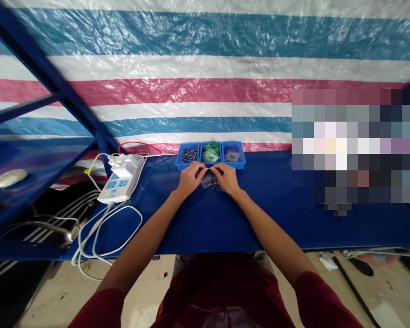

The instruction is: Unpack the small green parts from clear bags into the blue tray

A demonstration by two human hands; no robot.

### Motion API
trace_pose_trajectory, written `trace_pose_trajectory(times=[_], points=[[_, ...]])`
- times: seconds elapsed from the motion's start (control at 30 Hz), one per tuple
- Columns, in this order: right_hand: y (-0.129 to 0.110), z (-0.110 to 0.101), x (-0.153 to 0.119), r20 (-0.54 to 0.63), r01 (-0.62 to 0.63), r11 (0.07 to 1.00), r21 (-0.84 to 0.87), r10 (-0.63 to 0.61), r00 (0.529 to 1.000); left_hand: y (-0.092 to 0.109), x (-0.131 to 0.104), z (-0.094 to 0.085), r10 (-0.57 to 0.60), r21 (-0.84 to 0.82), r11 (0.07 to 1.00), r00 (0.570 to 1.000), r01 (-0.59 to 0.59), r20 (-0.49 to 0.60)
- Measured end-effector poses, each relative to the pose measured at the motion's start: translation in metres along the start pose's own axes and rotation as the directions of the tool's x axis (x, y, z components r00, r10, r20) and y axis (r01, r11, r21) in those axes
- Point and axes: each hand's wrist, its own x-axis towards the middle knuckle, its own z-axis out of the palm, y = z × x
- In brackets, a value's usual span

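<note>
Three blue bins stand side by side at the back of the blue table. Metal screw-like pieces (189, 156) fill the left bin (178, 159), green plastic bags (211, 151) the middle one, and clear bags (233, 156) the right bin (242, 159). Just in front of them, my left hand (191, 176) and my right hand (226, 178) nearly meet, fingertips pinched on something small and pale that I cannot make out. Below and between the hands, a clear plastic bag (209, 180) with small dark pieces lies on the table, partly hidden by my fingers.
On the left of the blue table (212, 223) lies a white power strip (118, 184) with plugged-in adapters and looped white cables (95, 237). A blue metal frame (75, 107) rises at the left. A pixelated area covers the right side. Striped plastic sheeting (191, 68) hangs behind.
</note>
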Motion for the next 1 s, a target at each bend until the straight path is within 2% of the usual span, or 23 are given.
trace_pose_trajectory(times=[0.1,0.23,0.33,0.5,0.57,0.63,0.8,1.0], points=[[-0.0004,-0.0004,0.0,-0.012,-0.014,1.0,0.001,0.014,1.0,-0.0004,-0.0004,0.0013,-0.029,-0.029,0.999,0.999,0.028,-0.032],[0.0006,0.0002,-0.0002,-0.004,0.028,1.0,0.013,-0.028,1.0,0.0022,-0.0006,0.0015,-0.105,-0.077,0.992,0.992,0.099,-0.074],[0.0007,0.0008,-0.0003,0.014,0.026,1.0,0.007,-0.026,1.0,0.0064,-0.0003,0.0018,-0.167,-0.18,0.972,0.982,0.149,-0.089],[-0.0003,0.0004,-0.0001,0.03,-0.009,0.999,-0.044,0.01,0.999,0.0095,0.0007,0.0049,-0.304,-0.45,0.856,0.952,0.255,-0.039],[-0.0006,-0.0001,0.0001,0.018,-0.011,0.999,-0.051,0.012,1.0,0.0088,0.001,0.0052,-0.327,-0.5,0.824,0.944,0.266,-0.036],[-0.0008,-0.0005,0.0003,0.004,-0.011,0.999,-0.047,0.011,1.0,0.0083,0.0011,0.0042,-0.317,-0.48,0.837,0.948,0.263,-0.033],[-0.0021,-0.0015,0.0004,-0.034,-0.012,0.998,-0.058,0.01,0.999,0.0095,0.001,0.0002,-0.231,-0.315,0.925,0.973,0.213,-0.023],[-0.0037,-0.0031,0.0001,-0.049,-0.011,0.999,-0.046,0.008,0.999,0.007,0.0003,-0.0004,-0.188,-0.198,0.965,0.981,0.175,-0.047]])
